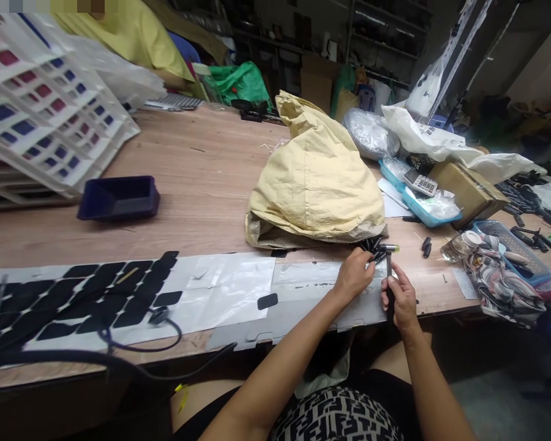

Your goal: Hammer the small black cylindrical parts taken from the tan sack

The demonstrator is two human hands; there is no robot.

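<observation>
My right hand (401, 300) is wrapped round the dark handle of a small hammer (388, 264). The hammer stands upright, its metal head at the top with a yellow-green tip pointing right. Just left of it, my left hand (354, 274) is closed, fingertips together at a small black part (371, 258); its exact kind is too small to make out. More black parts (371, 244) lie in a heap by the fingers, at the mouth of a pale yellow cloth sack (319, 177). Grey board (312, 306) covers the bench under my left forearm.
White sheeting with rows of black patches (114, 300) lies left, a cable (119, 361) crossing it. Behind are a dark purple tray (119, 199) and a white crate (41, 110). Right stand a glass jar (459, 246), patterned cloth (502, 288), blue baskets and a calculator (420, 182). A person in yellow sits opposite.
</observation>
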